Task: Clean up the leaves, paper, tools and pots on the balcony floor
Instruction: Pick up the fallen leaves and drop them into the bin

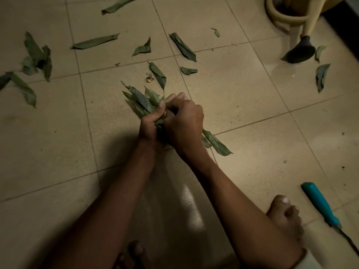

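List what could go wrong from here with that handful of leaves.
Both hands, left hand and right hand, grip one bundle of leaves; pieces may slip out, as one leaf already trails below. The teal-handled tool lies beside a bare foot, which could catch on it.

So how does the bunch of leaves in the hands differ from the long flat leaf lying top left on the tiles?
The bunch of green leaves is many leaves gathered together, gripped by the left hand and right hand; the long flat green leaf is single and untouched. The bunch is held tilted, tips fanning up-left; the long leaf lies flat on the beige floor tiles. Both look dull green and dried.
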